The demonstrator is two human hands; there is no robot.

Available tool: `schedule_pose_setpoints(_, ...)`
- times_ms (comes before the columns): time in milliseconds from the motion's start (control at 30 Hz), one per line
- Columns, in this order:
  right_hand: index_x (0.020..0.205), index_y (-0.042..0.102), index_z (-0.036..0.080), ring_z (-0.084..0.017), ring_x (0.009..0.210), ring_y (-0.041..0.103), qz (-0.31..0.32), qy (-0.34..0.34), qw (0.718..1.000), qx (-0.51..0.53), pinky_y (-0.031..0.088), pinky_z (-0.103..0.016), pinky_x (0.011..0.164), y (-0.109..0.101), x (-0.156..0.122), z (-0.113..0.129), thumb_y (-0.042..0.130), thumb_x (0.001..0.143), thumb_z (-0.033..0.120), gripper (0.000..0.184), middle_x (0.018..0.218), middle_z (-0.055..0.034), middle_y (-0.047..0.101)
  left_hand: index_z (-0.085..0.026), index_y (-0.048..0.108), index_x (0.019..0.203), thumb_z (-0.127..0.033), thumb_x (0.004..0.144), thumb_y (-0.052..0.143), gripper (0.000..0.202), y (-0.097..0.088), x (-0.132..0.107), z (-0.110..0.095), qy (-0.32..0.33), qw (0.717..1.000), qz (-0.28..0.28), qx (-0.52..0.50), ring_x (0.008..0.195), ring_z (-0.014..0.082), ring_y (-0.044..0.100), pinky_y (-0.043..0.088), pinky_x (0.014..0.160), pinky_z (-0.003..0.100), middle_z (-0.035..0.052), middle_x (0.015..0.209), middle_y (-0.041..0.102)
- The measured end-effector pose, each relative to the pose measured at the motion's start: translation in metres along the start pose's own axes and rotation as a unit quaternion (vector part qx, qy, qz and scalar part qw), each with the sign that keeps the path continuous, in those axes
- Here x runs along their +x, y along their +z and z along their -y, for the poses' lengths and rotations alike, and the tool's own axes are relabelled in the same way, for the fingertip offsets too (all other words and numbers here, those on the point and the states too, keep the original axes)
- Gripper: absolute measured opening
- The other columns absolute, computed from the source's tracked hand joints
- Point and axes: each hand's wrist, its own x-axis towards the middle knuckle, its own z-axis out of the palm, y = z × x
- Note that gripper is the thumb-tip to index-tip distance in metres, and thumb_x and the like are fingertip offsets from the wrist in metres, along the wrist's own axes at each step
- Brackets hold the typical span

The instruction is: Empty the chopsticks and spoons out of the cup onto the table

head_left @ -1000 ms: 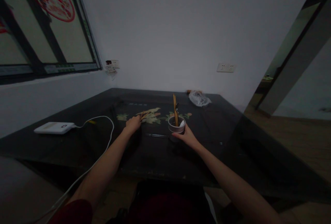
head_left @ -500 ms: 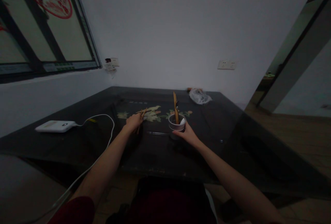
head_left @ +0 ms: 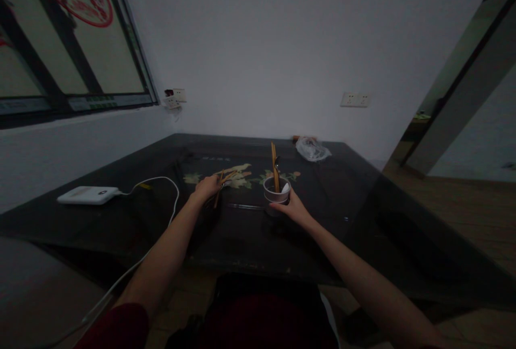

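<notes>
My right hand (head_left: 296,209) is wrapped around the near right side of a small light-coloured cup (head_left: 274,197). Two wooden chopsticks (head_left: 274,163) stand upright in the cup beside a metal spoon (head_left: 277,163), and something white shows inside its rim. To the left, my left hand (head_left: 207,186) is closed on several wooden chopsticks (head_left: 218,196), low over the table. Their ends poke out past the fingers at differing angles, some toward the painted flowers. The fingertips of this hand are partly hidden.
The dark glossy table (head_left: 250,247) carries a white power bank (head_left: 88,194) at left, its white cable (head_left: 176,198) running under my left forearm. A crumpled clear plastic bag (head_left: 312,149) lies near the back wall. Wall sockets (head_left: 355,99) sit above.
The chopsticks at my left hand have shifted, with ends now spread further right and downward. My right hand and the cup stay almost where they were.
</notes>
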Motion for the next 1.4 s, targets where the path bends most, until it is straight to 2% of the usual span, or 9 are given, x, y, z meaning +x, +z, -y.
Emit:
schedule_pose_setpoints(300, 0.130, 0.040, 0.021, -0.025, 0.120, 0.051, -0.005, -0.002, 1.000, 0.001, 0.035, -0.042, 0.106, 0.000, 0.001, -0.002, 0.080, 0.059, 0.032, 0.083, 0.129, -0.0097, 0.054, -0.024, 0.057, 0.115, -0.037, 0.078, 0.056, 0.040, -0.001, 0.002, 0.001, -0.017, 0.999, 0.020, 0.041, 0.100, 0.0254, 0.062, 0.047, 0.077, 0.029, 0.0115, 0.115, 0.064)
schedule_pose_setpoints(467, 0.129, 0.041, 0.021, -0.024, 0.119, 0.051, -0.005, 0.001, 1.000, -0.002, 0.036, -0.041, 0.105, 0.000, 0.001, -0.002, 0.080, 0.058, 0.032, 0.082, 0.128, -0.0098, 0.055, -0.021, 0.056, 0.117, -0.036, 0.073, 0.059, 0.047, -0.004, 0.002, 0.005, -0.027, 0.999, 0.007, 0.047, 0.101, 0.0282, 0.062, 0.048, 0.076, 0.030, 0.0128, 0.115, 0.064)
schedule_pose_setpoints(700, 0.130, 0.040, 0.022, -0.024, 0.119, 0.051, -0.001, 0.003, 1.000, 0.011, 0.036, -0.041, 0.105, 0.000, 0.001, -0.003, 0.080, 0.059, 0.032, 0.082, 0.130, -0.0098, 0.053, -0.023, 0.059, 0.115, -0.031, 0.071, 0.061, 0.045, -0.008, 0.002, 0.013, -0.028, 0.998, 0.012, 0.048, 0.101, 0.0275, 0.062, 0.047, 0.079, 0.029, 0.0120, 0.116, 0.064)
schedule_pose_setpoints(933, 0.130, 0.040, 0.021, -0.024, 0.120, 0.051, -0.005, 0.002, 1.000, 0.000, 0.036, -0.041, 0.105, 0.000, 0.000, -0.001, 0.080, 0.059, 0.032, 0.082, 0.130, -0.0101, 0.053, -0.024, 0.064, 0.109, -0.038, 0.075, 0.057, 0.037, -0.006, 0.004, 0.013, -0.022, 0.998, 0.032, 0.045, 0.099, 0.0270, 0.063, 0.047, 0.079, 0.030, 0.0106, 0.111, 0.066)
schedule_pose_setpoints(1100, 0.129, 0.041, 0.020, -0.024, 0.117, 0.053, -0.002, 0.005, 1.000, 0.003, 0.037, -0.041, 0.104, 0.001, -0.001, 0.002, 0.079, 0.059, 0.032, 0.081, 0.127, -0.0105, 0.056, -0.022, 0.067, 0.101, -0.045, 0.078, 0.054, 0.036, -0.003, 0.007, 0.016, 0.003, 0.999, 0.015, 0.030, 0.096, 0.0260, 0.063, 0.046, 0.077, 0.028, 0.0113, 0.105, 0.068)
schedule_pose_setpoints(1200, 0.130, 0.041, 0.021, -0.024, 0.118, 0.052, -0.002, 0.003, 1.000, -0.001, 0.037, -0.041, 0.104, 0.001, -0.002, 0.006, 0.079, 0.060, 0.032, 0.081, 0.127, -0.0105, 0.055, -0.022, 0.070, 0.095, -0.046, 0.076, 0.055, 0.034, -0.002, 0.008, 0.016, 0.010, 1.000, -0.002, 0.012, 0.092, 0.0251, 0.064, 0.045, 0.074, 0.026, 0.0109, 0.099, 0.070)
schedule_pose_setpoints(1400, 0.132, 0.039, 0.020, -0.025, 0.120, 0.050, -0.003, 0.002, 1.000, -0.008, 0.035, -0.042, 0.106, 0.001, -0.003, 0.010, 0.079, 0.059, 0.033, 0.084, 0.128, -0.0107, 0.054, -0.018, 0.072, 0.092, -0.040, 0.076, 0.058, 0.030, -0.011, 0.004, 0.008, 0.019, 0.998, 0.006, -0.056, 0.084, 0.0201, 0.065, 0.042, 0.065, 0.021, 0.0085, 0.092, 0.071)
